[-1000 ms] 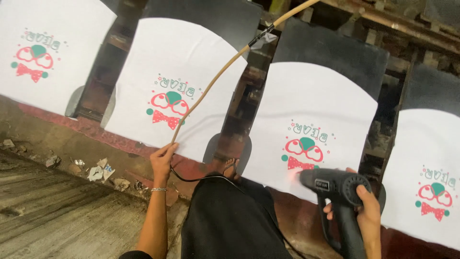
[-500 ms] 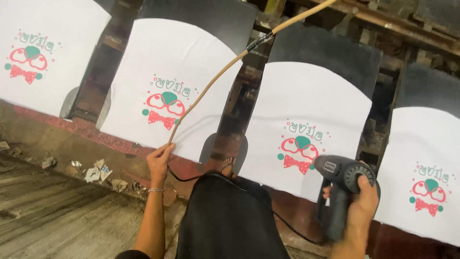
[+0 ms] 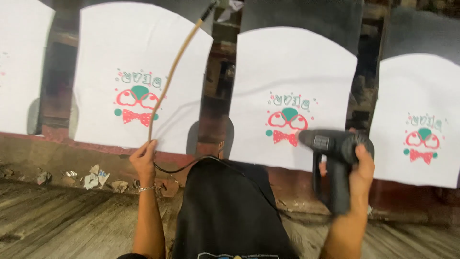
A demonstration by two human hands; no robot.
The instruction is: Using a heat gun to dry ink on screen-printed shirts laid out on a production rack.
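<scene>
White fabric panels, each printed with a red-and-teal bow-tie motif, lie side by side on dark boards ahead of the person. The right hand (image 3: pixel 360 173) is wrapped tight around the upright grip of a dark heat gun (image 3: pixel 335 153), whose barrel lies level and points left, its nozzle just at the right edge of the print on the middle panel (image 3: pixel 292 96); that print sits just left of this hand, well nearer to it than to the other. The left hand (image 3: pixel 143 160) is closed around a tan power cord (image 3: pixel 172 76), which rises steeply up and to the right across the left panel (image 3: pixel 139 57) to a dark end at the top; a black length of cable loops below the fist toward the person's dark apron (image 3: pixel 230 211). Scraps of litter (image 3: pixel 93 180) lie on the worn wooden floor (image 3: pixel 57 220).
</scene>
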